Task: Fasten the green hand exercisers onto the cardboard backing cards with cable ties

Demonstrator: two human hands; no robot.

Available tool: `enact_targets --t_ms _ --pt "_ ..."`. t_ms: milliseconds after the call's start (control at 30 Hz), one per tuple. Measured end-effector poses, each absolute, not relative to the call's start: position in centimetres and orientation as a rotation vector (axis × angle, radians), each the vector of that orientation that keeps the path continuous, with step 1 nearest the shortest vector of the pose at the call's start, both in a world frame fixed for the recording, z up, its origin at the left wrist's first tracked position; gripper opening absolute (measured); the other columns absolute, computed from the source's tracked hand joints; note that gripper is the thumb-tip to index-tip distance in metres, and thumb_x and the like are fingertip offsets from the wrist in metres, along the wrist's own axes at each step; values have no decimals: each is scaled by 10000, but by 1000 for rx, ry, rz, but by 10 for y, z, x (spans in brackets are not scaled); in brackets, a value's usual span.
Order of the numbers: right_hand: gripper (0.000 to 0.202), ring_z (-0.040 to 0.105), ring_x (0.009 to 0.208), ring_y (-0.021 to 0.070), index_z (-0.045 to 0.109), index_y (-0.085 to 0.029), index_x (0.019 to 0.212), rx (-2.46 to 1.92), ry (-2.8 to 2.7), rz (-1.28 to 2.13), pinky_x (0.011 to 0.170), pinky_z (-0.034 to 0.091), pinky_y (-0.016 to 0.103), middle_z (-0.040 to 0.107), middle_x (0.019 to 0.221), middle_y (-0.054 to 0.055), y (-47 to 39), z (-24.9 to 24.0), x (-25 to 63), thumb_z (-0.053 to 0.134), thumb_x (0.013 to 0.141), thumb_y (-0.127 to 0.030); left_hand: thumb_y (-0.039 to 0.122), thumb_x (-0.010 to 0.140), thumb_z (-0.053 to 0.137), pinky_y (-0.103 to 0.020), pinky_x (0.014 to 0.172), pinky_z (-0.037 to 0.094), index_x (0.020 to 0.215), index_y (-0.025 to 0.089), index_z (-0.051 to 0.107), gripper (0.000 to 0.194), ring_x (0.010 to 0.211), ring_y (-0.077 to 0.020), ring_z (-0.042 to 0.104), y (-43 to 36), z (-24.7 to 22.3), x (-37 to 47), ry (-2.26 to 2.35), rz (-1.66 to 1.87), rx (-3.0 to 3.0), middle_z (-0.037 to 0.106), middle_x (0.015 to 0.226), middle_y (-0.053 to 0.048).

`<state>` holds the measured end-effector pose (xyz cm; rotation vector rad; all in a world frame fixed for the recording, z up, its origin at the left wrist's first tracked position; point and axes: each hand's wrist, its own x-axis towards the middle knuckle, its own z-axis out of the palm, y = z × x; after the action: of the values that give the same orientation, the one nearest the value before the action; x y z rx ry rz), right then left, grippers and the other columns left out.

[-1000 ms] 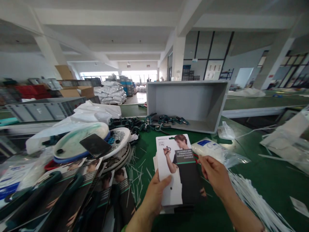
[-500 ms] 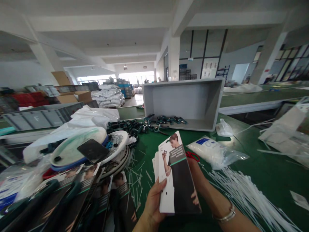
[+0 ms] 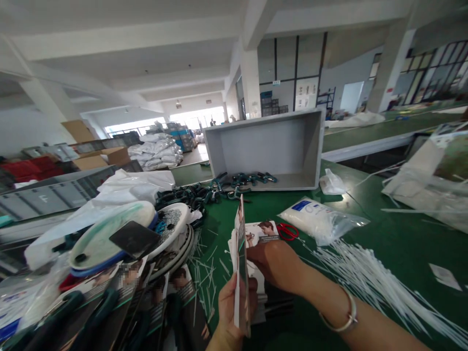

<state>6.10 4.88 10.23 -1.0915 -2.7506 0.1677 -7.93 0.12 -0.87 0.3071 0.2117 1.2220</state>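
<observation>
My left hand grips a printed packaging card by its lower part. The card stands upright and is turned nearly edge-on. My right hand, with a bracelet on its wrist, is closed, its bent fingers against the card's right side; the fingertips are hidden. Beneath it lies a stack of similar cards, partly covered by the hand. Red-handled scissors rest just beyond the right hand. White cable ties are spread on the green table to the right.
A grey crate lies on its side at the back, with dark hand grips at its mouth. More hand grips are heaped to its left. A bag of ties, a round tub and finished-looking carded grips surround the work spot.
The card has turned from facing me to nearly edge-on. My right hand has come out from behind it to its right side, uncovering the stack below. The view has shifted slightly right.
</observation>
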Motion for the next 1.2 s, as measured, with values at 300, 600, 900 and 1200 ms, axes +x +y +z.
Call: enact_targets --t_ms 300,600,900,1200 --pt "262 640 726 227 594 -248 974 -1123 -2746 3 571 413 279 682 817 73 48 102 61 441 787 -148 96 773 540 -26 404 328 972 216 660 261 557 -17 542 2 -9 -79 145 1255 50 675 754 -19" --pt "216 640 696 231 597 -218 908 -1222 -2674 30 565 409 282 674 769 92 44 103 58 398 825 -197 146 800 543 -40 395 315 1005 257 645 254 573 -13 532 0 -13 -77 232 1309 104 692 884 -9" --pt "177 621 811 216 578 -186 899 -1199 -2696 96 684 417 300 666 834 108 44 101 56 423 815 -173 138 815 516 -20 407 323 998 246 650 251 575 2 549 0 -13 -77 193 1311 146 700 889 -8" --pt "184 626 759 213 593 -189 875 -1164 -2682 65 676 420 303 673 798 94 41 102 55 422 808 -175 147 806 547 -28 404 325 988 280 661 253 575 -3 554 0 -14 -77 214 1310 161 706 894 1"
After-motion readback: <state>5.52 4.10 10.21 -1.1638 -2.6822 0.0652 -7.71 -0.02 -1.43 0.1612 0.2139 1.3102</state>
